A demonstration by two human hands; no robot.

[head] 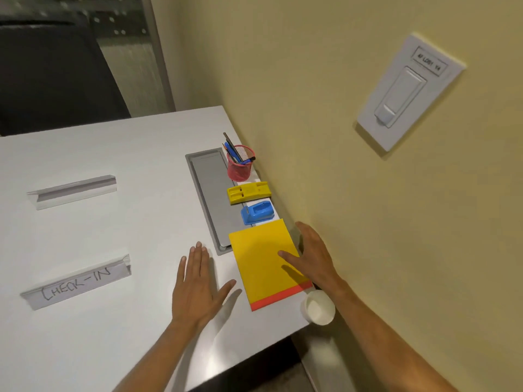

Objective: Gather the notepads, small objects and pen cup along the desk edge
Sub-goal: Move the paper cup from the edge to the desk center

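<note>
A yellow notepad (260,258) with an orange-red binding strip lies at the desk's right edge by the wall. My right hand (311,258) rests on its right side, thumb on the cover, fingers between pad and wall. My left hand (198,284) lies flat and spread on the desk (113,244), just left of the pad, holding nothing. Beyond the pad, in a row along the wall, sit a blue plastic object (257,213), a yellow plastic object (248,192) and a red mesh pen cup (240,162) holding pens. A white paper cup (318,306) stands at the near corner.
A grey recessed cable tray (210,193) runs left of the row. Two folded paper name tents lie on the left, one blank (73,190), one reading CHECK-IN (76,281). The yellow wall carries a light switch (404,91). A dark chair (53,75) stands behind the desk.
</note>
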